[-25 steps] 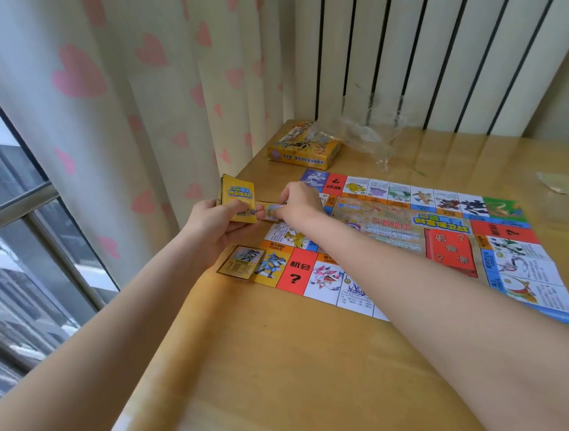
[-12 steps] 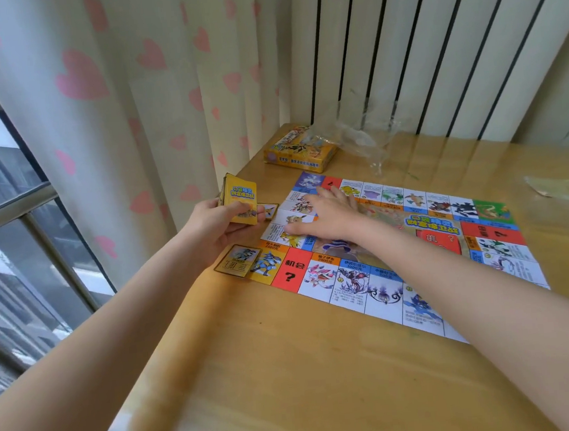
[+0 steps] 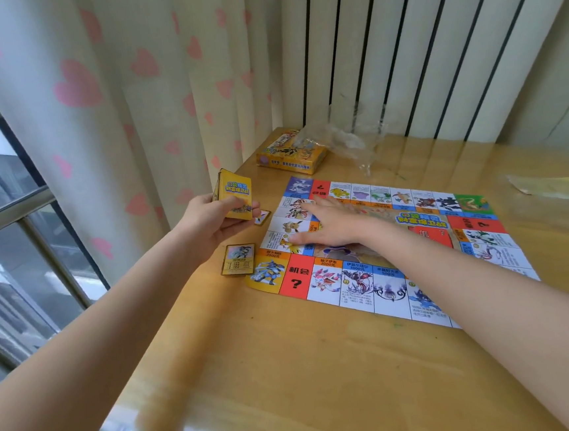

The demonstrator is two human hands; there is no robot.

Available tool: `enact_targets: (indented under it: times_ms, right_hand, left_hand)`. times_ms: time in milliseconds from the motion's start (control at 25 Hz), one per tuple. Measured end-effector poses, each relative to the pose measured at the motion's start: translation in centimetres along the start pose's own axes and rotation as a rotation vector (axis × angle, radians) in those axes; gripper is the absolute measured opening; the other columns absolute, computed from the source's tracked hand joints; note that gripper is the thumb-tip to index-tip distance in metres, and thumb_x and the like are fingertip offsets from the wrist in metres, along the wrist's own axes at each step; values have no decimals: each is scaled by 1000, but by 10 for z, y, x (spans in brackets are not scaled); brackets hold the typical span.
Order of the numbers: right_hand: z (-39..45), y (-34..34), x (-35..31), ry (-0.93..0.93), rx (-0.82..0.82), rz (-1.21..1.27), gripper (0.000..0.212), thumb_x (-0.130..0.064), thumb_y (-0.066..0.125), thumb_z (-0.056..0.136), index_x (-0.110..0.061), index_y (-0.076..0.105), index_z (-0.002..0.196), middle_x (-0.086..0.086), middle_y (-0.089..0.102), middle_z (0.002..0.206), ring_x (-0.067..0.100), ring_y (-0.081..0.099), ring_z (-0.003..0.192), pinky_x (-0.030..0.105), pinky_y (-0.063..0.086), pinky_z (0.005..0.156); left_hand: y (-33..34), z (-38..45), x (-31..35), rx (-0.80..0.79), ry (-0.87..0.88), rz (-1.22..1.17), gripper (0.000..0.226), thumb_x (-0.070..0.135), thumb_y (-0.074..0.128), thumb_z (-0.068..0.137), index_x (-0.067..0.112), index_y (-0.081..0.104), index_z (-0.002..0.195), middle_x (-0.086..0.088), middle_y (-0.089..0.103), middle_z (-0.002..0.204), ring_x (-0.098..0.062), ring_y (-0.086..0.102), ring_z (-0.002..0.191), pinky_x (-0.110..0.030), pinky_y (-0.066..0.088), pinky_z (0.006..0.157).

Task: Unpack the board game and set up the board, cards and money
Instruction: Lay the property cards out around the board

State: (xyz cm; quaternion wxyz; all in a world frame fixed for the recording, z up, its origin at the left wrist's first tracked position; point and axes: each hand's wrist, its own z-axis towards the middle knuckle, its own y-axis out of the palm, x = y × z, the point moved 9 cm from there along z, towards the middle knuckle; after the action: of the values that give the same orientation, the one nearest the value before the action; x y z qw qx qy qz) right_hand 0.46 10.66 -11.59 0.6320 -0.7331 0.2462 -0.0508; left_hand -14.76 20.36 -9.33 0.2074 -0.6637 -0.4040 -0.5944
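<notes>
Yellow-backed stack of cards sits gripped in the left hand, above a single face-up card on the wooden table. Rightward, the right hand presses flat, fingers straight, on the colourful paper game board.

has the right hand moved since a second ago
Yes. The right hand left the card deck and moved rightward, flat onto the game board.
</notes>
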Motion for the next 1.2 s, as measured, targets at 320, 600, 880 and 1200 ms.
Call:
enact_targets:
  times_ms: [320,600,880,1200]
  right_hand:
    - [25,9,-72,-232,-7,-101,43,-27,25,102,-23,32,144,0,32,150,23,16,143,55,11,113]
    - [20,8,-58,-247,-46,-26,40,-21,27,102,-21,39,140,5,38,146,23,30,137,38,25,111]
    - [0,11,-52,-295,-22,54,42,-18,36,100,-20,34,143,1,35,149,17,33,136,28,27,106]
    - [12,2,-57,-239,44,5,40,-14,28,101,-21,42,139,0,30,152,20,9,145,45,8,117]
  left_hand:
    - [-22,-3,1,66,3,-43,7,-1,50,90,1,54,95,-15,69,88,-19,70,74,-27,58,71]
    - [-24,-1,-4,47,-14,-60,12,-1,51,90,0,53,101,-15,69,90,-17,71,71,-26,59,69]
    - [-16,-4,-9,36,-36,-52,24,-1,50,91,-4,49,115,-15,69,93,-21,68,83,-27,58,71]
    - [-18,-3,-8,48,-32,-54,24,-1,51,90,-3,50,115,-15,69,92,-17,71,70,-26,59,69]
